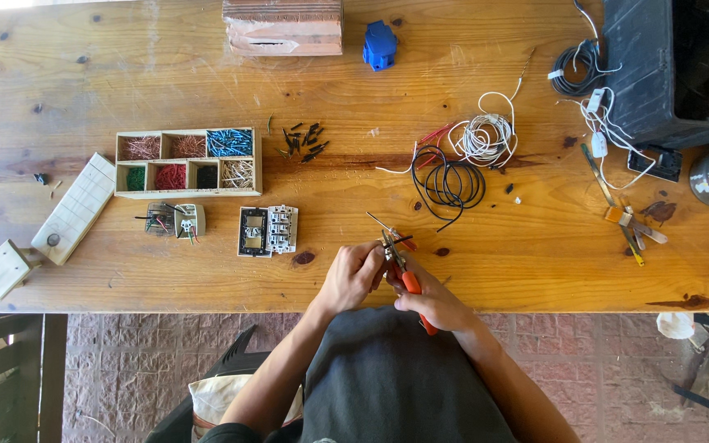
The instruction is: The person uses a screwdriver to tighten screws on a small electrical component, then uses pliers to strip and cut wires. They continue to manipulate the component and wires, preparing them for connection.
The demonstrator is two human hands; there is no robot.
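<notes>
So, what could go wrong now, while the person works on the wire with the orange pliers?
The left hand holds the thin wires right at the pliers that the right hand grips, so a slip could pinch a finger. The work happens near the table edge, so cut bits may fall to the floor. The free wire ends point up and could flick.

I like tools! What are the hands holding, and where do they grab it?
The right hand grips pliers by the orange handles. The left hand pinches thin wires near the pliers' tip.
</notes>
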